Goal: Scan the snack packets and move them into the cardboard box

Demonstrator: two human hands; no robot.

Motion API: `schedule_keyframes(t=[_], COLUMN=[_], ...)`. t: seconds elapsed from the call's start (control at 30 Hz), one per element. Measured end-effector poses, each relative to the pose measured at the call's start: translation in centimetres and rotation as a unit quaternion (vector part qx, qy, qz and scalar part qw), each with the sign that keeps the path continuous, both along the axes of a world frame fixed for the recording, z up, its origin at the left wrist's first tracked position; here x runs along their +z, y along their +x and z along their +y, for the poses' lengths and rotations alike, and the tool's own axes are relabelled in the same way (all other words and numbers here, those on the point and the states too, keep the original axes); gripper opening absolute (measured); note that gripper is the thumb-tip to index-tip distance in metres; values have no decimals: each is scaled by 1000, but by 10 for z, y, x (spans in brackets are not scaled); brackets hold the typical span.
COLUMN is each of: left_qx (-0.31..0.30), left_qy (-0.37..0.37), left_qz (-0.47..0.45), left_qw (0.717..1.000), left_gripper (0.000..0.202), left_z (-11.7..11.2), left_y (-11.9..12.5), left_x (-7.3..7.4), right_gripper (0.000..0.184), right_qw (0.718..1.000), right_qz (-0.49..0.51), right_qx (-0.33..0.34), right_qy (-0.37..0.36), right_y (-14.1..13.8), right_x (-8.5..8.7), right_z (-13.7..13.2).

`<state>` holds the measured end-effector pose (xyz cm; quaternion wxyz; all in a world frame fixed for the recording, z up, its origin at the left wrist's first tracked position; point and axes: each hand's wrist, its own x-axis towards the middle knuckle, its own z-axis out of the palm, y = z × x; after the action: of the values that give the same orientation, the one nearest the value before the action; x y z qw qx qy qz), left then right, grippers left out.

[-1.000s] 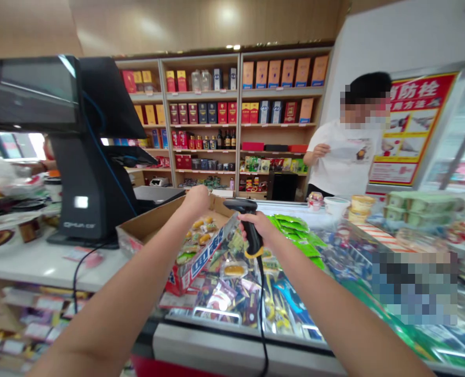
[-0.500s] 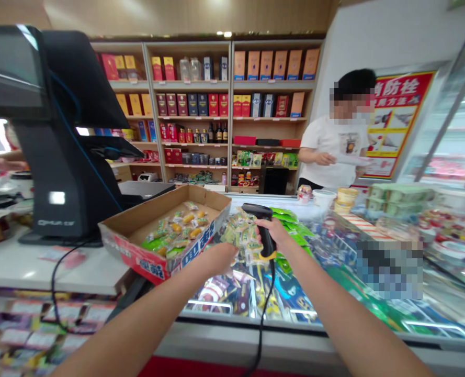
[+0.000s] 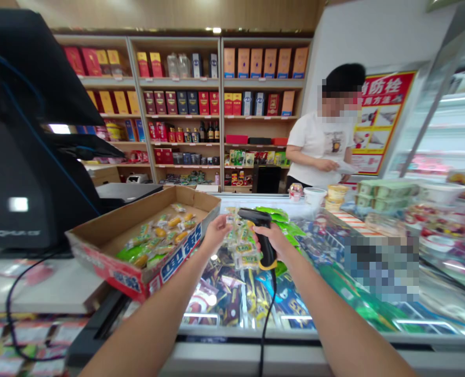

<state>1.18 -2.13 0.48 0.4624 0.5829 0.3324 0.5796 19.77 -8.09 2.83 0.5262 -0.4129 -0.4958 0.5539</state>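
My left hand (image 3: 216,233) pinches the top of a hanging strip of small clear snack packets (image 3: 240,243) with yellow-green labels. Beside it, my right hand (image 3: 271,243) grips a black handheld barcode scanner (image 3: 264,242) with a yellow band at its base. The scanner's head points left, toward the top of the strip and almost touching it. A black cable (image 3: 269,309) drops from the scanner's base. To the left stands a low open cardboard box (image 3: 138,246), red and blue printed outside, holding more of these loose packets.
A black checkout terminal (image 3: 24,157) stands on the white counter (image 3: 40,283) at left. Below my hands lies a glass-topped freezer chest (image 3: 248,298) of packaged goods. A person in a white T-shirt (image 3: 318,141) holds paper beyond it, before tall shelves of boxes and bottles (image 3: 181,104).
My left hand has risen from the box's near side and now lifts the packet strip beside the scanner. The view has swung, shifting the scene left and showing the whole box.
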Motion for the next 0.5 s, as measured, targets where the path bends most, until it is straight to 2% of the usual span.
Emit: schedule_keyframes(t=[0.17, 0.5], left_qx=[3, -19], left_qy=[-22, -30], left_qz=[-92, -94], left_qw=[996, 995], left_gripper=[47, 49], left_z=[6, -1], left_y=[-16, -11], left_x=[-14, -13], right_gripper=[22, 20], right_qw=[997, 993], right_qz=[-62, -94], right_qx=[52, 68], right_qy=[14, 13], right_y=[1, -5], right_x=[2, 2], right_z=[-4, -11])
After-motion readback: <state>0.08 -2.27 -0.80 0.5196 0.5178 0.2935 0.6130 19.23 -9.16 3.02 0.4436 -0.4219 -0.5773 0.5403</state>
